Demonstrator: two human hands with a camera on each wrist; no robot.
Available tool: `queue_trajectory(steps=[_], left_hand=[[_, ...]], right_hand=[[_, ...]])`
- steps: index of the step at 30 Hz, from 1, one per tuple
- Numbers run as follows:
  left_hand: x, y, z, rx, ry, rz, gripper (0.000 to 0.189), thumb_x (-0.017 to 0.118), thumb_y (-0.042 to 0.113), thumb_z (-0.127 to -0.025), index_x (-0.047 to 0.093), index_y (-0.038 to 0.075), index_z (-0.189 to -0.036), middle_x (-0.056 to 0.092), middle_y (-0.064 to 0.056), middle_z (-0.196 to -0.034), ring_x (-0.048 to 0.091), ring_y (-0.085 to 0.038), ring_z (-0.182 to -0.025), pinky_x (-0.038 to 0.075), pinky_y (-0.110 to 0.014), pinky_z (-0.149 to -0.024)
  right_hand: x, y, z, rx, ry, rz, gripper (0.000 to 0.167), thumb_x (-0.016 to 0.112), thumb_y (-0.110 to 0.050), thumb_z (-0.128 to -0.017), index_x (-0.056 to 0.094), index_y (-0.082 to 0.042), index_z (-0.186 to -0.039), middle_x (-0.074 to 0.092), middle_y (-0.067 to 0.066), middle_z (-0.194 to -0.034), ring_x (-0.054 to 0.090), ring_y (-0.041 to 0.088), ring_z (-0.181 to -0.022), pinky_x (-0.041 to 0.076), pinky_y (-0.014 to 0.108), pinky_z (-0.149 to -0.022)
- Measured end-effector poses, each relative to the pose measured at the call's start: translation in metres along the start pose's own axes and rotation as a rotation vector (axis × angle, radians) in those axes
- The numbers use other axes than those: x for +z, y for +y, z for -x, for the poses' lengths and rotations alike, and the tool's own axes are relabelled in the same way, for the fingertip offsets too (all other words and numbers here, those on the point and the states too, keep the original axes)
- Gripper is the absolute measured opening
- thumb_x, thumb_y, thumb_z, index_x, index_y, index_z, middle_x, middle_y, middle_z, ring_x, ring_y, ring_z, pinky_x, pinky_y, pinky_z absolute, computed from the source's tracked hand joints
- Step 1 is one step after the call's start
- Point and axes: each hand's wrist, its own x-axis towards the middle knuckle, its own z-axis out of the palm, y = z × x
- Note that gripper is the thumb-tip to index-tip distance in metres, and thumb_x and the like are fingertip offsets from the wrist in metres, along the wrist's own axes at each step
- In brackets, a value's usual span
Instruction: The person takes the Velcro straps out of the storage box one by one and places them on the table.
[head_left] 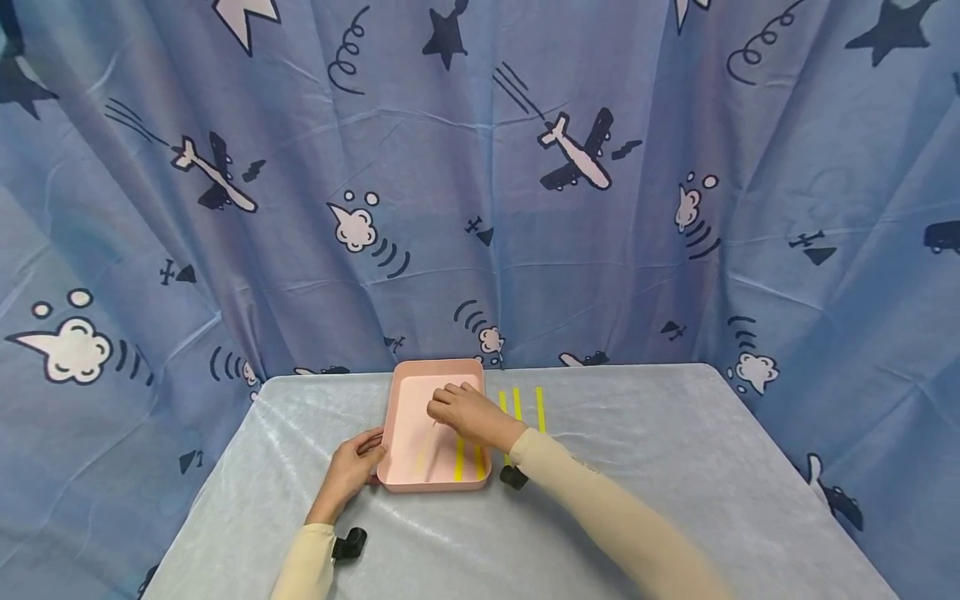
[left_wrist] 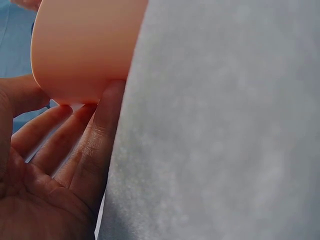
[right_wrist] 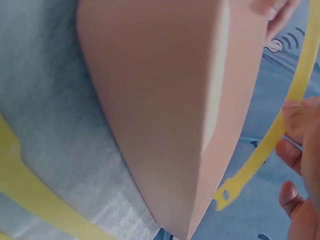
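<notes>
A pink rectangular tray point(head_left: 435, 487) lies on the cloth in the head view. My left hand point(head_left: 347, 475) holds its left side, with the thumb and fingers against the wall point(left_wrist: 85, 55) in the left wrist view. Over the tray, my right hand point(head_left: 468, 415) pinches a yellow cable tie point(right_wrist: 265, 147) between thumb and fingers. That tie is a flat, bendy strip with a slotted end hanging downward. Inside the tray rest other yellow ties point(head_left: 459, 460), partly hidden by my right hand.
To the right of the tray, several yellow ties point(head_left: 540, 408) lie side by side on the pale cloth-covered table point(head_left: 660, 450), some partly behind my right forearm. A blue patterned curtain point(head_left: 420, 208) hangs behind the table's far edge.
</notes>
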Motion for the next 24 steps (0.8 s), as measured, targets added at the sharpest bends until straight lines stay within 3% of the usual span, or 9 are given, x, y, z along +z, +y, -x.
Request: queue_trajectory(steps=[6, 13, 21, 24], left_hand=[[0.0, -0.001, 0.0, 0.006, -0.004, 0.007, 0.044, 0.062, 0.014, -0.095, 0.056, 0.007, -0.138, 0.061, -0.023, -0.132, 0.068, -0.024, -0.101, 0.059, -0.034, -0.057], [-0.001, 0.0, 0.0, 0.005, -0.002, -0.004, 0.044, 0.062, 0.014, -0.095, 0.055, 0.007, -0.139, 0.061, -0.023, -0.132, 0.067, -0.025, -0.103, 0.059, -0.034, -0.057], [-0.001, -0.002, 0.0, 0.007, -0.004, 0.015, 0.044, 0.062, 0.013, -0.095, 0.056, 0.006, -0.138, 0.061, -0.024, -0.132, 0.067, -0.026, -0.103, 0.059, -0.034, -0.057], [-0.001, -0.002, 0.0, 0.015, -0.004, 0.008, 0.044, 0.063, 0.013, -0.095, 0.056, 0.006, -0.138, 0.061, -0.024, -0.132, 0.067, -0.024, -0.102, 0.059, -0.033, -0.057]], right_hand=[[-0.002, 0.002, 0.004, 0.068, 0.084, -0.167, 0.003, 0.056, -0.021, -0.1, 0.058, -0.02, -0.099, 0.058, -0.008, -0.093, 0.054, 0.01, -0.088, 0.042, 0.024, -0.077], [-0.005, 0.001, 0.008, 0.15, 0.232, -0.472, 0.011, 0.062, -0.01, -0.096, 0.052, -0.014, -0.095, 0.055, -0.004, -0.087, 0.05, 0.008, -0.081, 0.044, 0.02, -0.074], [-0.008, -0.008, 0.012, 0.353, 0.26, -0.798, 0.022, 0.061, -0.011, -0.096, 0.056, -0.006, -0.117, 0.065, 0.003, -0.091, 0.058, 0.01, -0.08, 0.051, 0.019, -0.069], [-0.009, -0.012, 0.014, 0.44, 0.292, -0.952, 0.023, 0.061, -0.011, -0.096, 0.057, -0.007, -0.118, 0.063, 0.005, -0.09, 0.057, 0.01, -0.076, 0.051, 0.02, -0.068]])
